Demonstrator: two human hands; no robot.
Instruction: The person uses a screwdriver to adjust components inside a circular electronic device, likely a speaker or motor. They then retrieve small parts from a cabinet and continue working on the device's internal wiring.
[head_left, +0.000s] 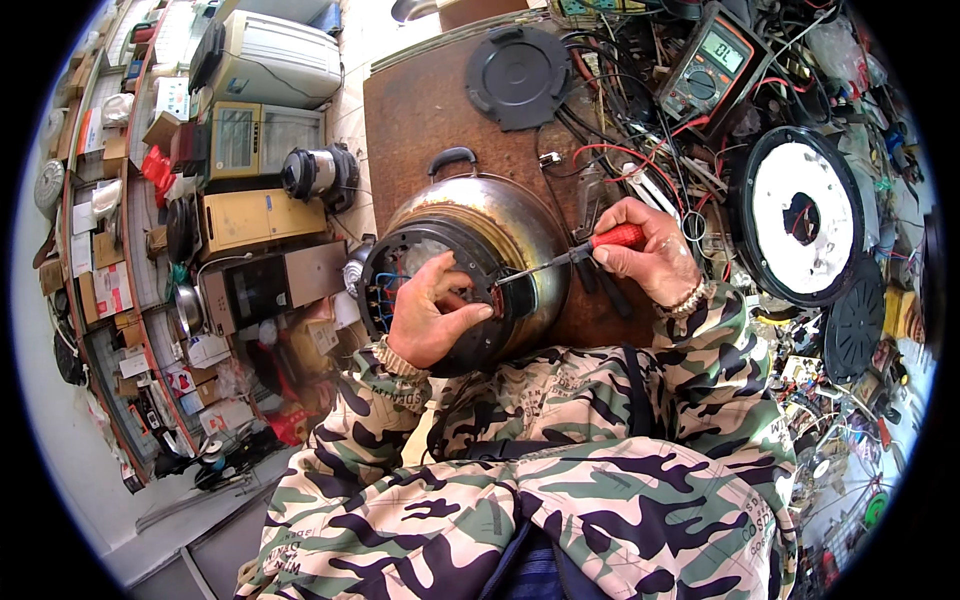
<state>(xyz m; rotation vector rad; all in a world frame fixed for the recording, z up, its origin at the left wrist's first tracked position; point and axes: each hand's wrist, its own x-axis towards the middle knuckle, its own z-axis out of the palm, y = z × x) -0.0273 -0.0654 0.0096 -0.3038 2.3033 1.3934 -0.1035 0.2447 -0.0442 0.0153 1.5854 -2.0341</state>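
Pot (500, 205) on its side, surface's (415, 125) left edge.
Brown-stained steel, black base (470, 350) open. Right hand (655, 250) closed round screwdriver (618, 236); left hand (428, 318) half-curled, grip unclear, hiding some wiring (385, 292).

Characters show on the multimeter screen (724, 48) and lettering on the camouflage clothing (625, 490).

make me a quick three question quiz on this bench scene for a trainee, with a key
1. Which hand holds the red-handled screwdriver?
2. True or false: the meter sits to the right of the pot.
3. The screwdriver's tip is nearest to: a) the meter, b) the pot's black base, c) the round black disc.

Key: 1. The right hand. 2. True. 3. b.
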